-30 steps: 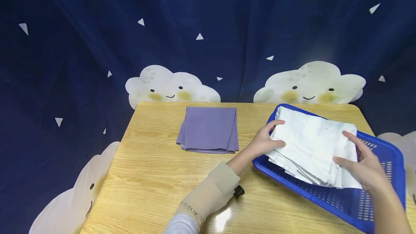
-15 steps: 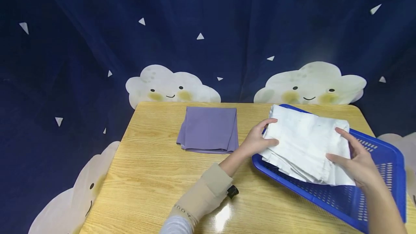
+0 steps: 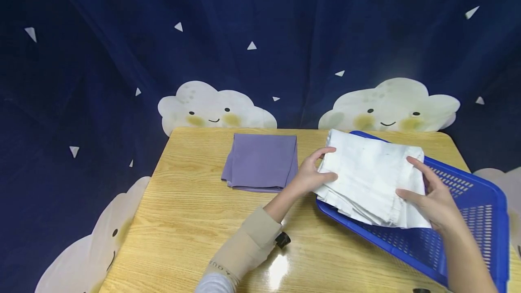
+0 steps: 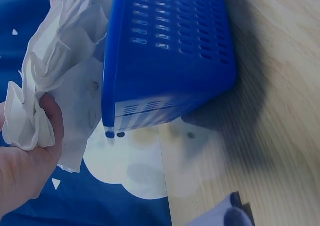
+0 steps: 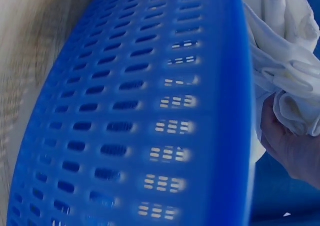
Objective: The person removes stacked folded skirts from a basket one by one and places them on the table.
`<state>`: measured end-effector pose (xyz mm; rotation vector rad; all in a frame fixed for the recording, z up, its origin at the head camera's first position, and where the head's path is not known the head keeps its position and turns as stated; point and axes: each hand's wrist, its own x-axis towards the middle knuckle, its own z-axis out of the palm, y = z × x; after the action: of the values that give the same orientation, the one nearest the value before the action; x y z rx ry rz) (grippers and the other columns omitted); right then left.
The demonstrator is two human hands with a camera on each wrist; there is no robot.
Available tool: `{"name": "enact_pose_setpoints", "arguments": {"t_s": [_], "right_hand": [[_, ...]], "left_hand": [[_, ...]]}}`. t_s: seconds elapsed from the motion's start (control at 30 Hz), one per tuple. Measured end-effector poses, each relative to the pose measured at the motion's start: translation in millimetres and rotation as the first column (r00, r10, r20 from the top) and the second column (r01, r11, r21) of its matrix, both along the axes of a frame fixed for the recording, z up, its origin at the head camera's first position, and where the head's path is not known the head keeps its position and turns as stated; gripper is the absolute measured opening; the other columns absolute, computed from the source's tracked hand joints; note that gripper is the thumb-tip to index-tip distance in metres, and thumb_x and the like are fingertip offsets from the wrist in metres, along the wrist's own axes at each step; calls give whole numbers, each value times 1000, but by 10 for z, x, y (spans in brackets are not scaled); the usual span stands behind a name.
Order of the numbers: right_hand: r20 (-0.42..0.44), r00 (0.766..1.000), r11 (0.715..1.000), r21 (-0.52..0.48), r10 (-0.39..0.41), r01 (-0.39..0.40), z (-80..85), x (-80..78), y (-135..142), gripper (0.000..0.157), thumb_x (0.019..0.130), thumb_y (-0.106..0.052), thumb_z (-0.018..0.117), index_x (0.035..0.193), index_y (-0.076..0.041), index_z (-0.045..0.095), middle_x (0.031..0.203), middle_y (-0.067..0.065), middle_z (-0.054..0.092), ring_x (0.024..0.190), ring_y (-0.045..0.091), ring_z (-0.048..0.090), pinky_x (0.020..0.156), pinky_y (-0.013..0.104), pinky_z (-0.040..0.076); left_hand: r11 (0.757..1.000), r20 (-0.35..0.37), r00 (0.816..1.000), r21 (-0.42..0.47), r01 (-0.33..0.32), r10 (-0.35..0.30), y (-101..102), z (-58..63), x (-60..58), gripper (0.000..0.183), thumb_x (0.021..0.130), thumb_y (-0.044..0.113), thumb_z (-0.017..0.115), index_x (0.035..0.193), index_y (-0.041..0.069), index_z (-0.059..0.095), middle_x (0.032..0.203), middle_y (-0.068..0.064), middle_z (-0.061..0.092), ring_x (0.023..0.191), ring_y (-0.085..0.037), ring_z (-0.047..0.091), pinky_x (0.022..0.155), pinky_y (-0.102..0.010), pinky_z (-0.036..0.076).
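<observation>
Both hands hold a folded white cloth point(image 3: 368, 173) by its two sides, above the left part of a blue plastic basket point(image 3: 482, 229). The left hand point(image 3: 311, 175) pinches the cloth's left edge, thumb on top and other fingers partly underneath. At the opposite edge the right hand point(image 3: 437, 202) grips in the same way. Layered folds of the white cloth point(image 4: 47, 81) hang above the basket's rim in the left wrist view. The right wrist view has the right hand point(image 5: 290, 141) around rolled folds, beyond the perforated basket wall point(image 5: 125, 101).
A folded purple cloth point(image 3: 262, 162) lies on the wooden table point(image 3: 183, 220), left of the basket. A dark blue curtain point(image 3: 285, 35) with cloud pictures hangs behind the table's back edge. A small black piece point(image 3: 282, 239) shows beside the left wrist.
Both hands have moved left with the white cloth, which now reaches past the basket's left rim. More of the basket's inside shows on the right. The purple cloth has stayed put.
</observation>
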<state>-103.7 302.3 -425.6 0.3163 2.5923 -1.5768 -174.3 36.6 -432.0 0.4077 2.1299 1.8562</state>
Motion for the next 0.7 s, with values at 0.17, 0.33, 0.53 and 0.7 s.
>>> {"name": "enact_pose_setpoints", "arguments": {"t_s": [0.17, 0.33, 0.53, 0.7], "right_hand": [[2, 1000, 1000, 8, 15, -15, 5, -21, -62, 87, 82, -12, 68, 144, -40, 15, 151, 20, 3, 131, 43, 17, 103, 41, 31], [-21, 999, 999, -8, 39, -39, 7, -19, -108, 85, 82, -12, 67, 145, -39, 16, 151, 20, 5, 130, 38, 20, 102, 26, 31], [-25, 999, 996, -78, 30, -32, 14, -39, -182, 87, 81, -7, 67, 144, -39, 17, 151, 19, -1, 133, 41, 12, 103, 57, 18], [-66, 996, 997, -45, 53, -56, 4, -52, -237, 86, 80, -6, 68, 145, -35, 19, 145, 25, 18, 115, 22, 38, 84, 19, 44]], "left_hand": [[1000, 13, 1000, 9, -4, 4, -75, -11, 6, 60, 74, -1, 68, 127, 22, 52, 117, 0, 44, 82, -10, 46, 55, -21, 44], [1000, 26, 1000, 31, -3, 3, -142, -27, 11, 61, 74, -3, 67, 128, 19, 52, 115, -4, 42, 57, -10, 44, 51, -21, 43], [999, 12, 1000, 34, -8, 8, -205, -29, 13, 61, 73, -4, 68, 129, 17, 51, 115, -5, 43, 63, -10, 45, 50, -20, 42], [998, 31, 999, 62, -13, 11, -285, 68, 56, 61, 73, -8, 65, 129, 10, 50, 114, -8, 43, 59, -12, 49, 52, -20, 45]]}}
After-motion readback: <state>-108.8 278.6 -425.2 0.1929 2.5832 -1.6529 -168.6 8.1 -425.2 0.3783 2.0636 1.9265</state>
